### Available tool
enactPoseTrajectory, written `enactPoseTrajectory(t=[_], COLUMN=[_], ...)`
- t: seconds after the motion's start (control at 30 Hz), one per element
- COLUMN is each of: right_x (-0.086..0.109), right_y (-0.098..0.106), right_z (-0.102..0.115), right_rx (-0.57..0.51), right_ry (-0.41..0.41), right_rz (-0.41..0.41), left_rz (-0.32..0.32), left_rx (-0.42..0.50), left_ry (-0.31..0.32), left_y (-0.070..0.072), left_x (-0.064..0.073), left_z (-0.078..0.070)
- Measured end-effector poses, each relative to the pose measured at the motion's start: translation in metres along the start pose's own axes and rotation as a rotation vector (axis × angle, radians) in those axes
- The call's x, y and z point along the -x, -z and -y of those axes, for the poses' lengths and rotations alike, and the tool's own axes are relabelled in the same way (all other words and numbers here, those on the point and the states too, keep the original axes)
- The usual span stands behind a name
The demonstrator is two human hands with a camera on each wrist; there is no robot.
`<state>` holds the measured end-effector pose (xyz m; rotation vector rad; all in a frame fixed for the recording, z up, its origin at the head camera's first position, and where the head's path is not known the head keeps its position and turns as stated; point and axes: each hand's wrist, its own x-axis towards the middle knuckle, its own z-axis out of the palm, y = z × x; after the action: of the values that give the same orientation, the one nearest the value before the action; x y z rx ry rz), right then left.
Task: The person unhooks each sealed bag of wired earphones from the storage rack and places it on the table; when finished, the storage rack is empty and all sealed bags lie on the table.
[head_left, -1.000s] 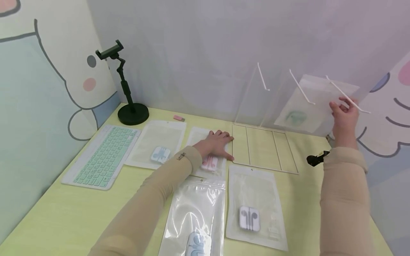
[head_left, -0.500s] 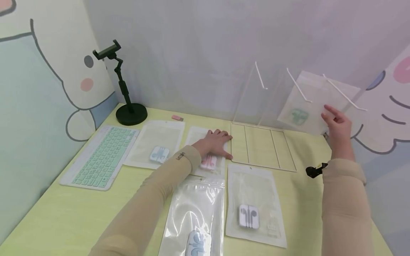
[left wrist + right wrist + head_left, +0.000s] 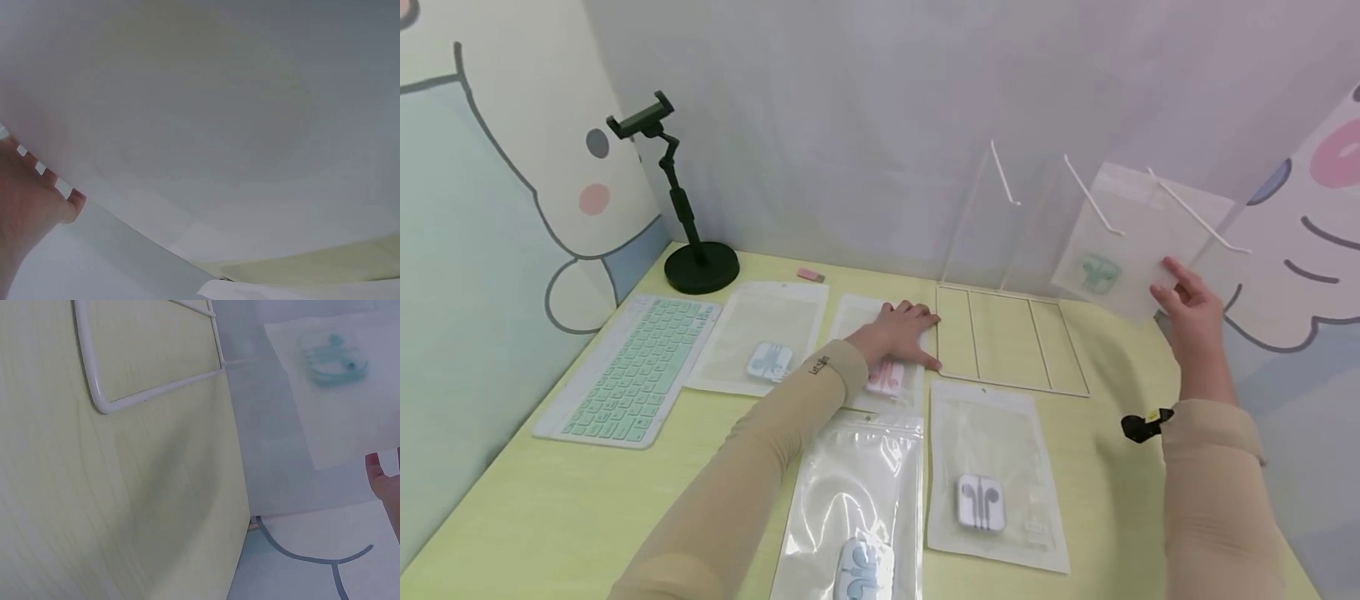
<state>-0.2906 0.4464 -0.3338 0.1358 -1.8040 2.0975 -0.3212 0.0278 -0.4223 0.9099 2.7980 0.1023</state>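
My right hand (image 3: 1193, 312) is at the lower right edge of a translucent white bag (image 3: 1150, 225), its thumb and forefinger extended toward it. A green earphone case (image 3: 1099, 273) shows through this bag. The bag is tilted behind the right white hook (image 3: 1198, 210) of a wire rack (image 3: 1015, 382), upright against the wall. My left hand (image 3: 898, 335) lies spread over a bag with a pink earphone case (image 3: 886, 377), fingertips right at the rack's left base wire. In the left wrist view, a pale blurred surface fills most of the frame beside my left hand (image 3: 31, 200).
Bagged earphones lie on the table: a pale blue case (image 3: 769, 362) at left, a darker blue one (image 3: 863, 571) in front, a grey-white one (image 3: 980, 502) at right. A keyboard (image 3: 628, 371), black phone stand (image 3: 700, 267) and pink USB stick (image 3: 810, 275) stand or lie at left.
My right hand has moved down from the hook's front to the bag's lower edge. The bag has swung slightly and sits more squarely behind the hook. My left hand stays in place.
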Motion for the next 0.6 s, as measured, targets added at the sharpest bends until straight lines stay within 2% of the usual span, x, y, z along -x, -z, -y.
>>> enactPoseTrajectory(t=[0.13, 0.27, 0.47, 0.57, 0.6], right_x=[0.007, 0.013, 0.018, 0.020, 0.021], right_y=[-0.001, 0.000, 0.002, 0.003, 0.003], right_z=[0.006, 0.013, 0.020, 0.021, 0.022], right_rx=[0.010, 0.019, -0.030, 0.019, 0.074], right_ry=[0.029, 0.020, 0.048, 0.103, 0.124], right_rz=[-0.015, -0.041, -0.102, -0.139, -0.153], left_rz=[-0.001, -0.003, 0.001, -0.002, -0.004], left_rx=[0.002, 0.006, 0.025, 0.030, 0.031], left_ry=[0.000, -0.003, -0.002, -0.002, -0.003], left_y=[0.000, 0.000, 0.002, 0.002, 0.002], left_x=[0.000, 0.000, 0.001, 0.002, 0.002], left_z=[0.000, 0.000, -0.001, 0.000, 0.000])
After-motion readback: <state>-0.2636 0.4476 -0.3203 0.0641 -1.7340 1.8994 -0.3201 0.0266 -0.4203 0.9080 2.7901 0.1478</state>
